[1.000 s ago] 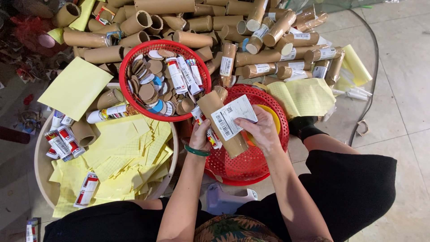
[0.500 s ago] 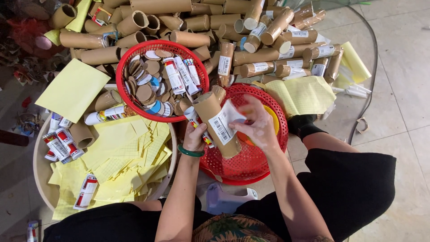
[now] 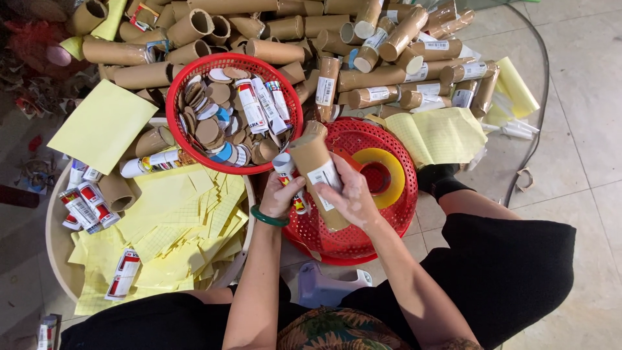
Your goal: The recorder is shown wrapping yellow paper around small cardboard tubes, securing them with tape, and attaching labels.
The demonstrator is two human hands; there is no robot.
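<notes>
Since the earlier frames the white label that stood out flat from the cardboard tube (image 3: 315, 170) has been wrapped down against it, and the tube has swung from leaning left to lying nearly along the person's line of sight, its open top toward the round red basket (image 3: 188, 139) and its lower end toward the lap; the right hand (image 3: 353, 194) has shifted from beside the label to on top of it, fingers curled over the tube's right flank and pressing the label (image 3: 324, 176) to the cardboard; the left hand (image 3: 280, 193), with a green bangle (image 3: 267, 219) at the wrist, has stayed on the tube's left side, fingers closed around a small red and white printed strip (image 3: 290, 181) and against the tube itself; how firmly it pinches the strip I cannot tell

The tube sits between the two hands, touching both, above the near edge of a second red basket (image 3: 363, 240) that holds a yellow roll of tape (image 3: 389, 170); the round basket just beyond it is filled with cardboard discs and more printed strips; behind both lies a heap of bare and labelled tubes (image 3: 389, 58); to the left a shallow pale tray (image 3: 58, 253) carries yellow gridded paper sheets (image 3: 175, 227) and a few labelled tubes; a grey tape dispenser (image 3: 330, 288) lies near the knees
</notes>
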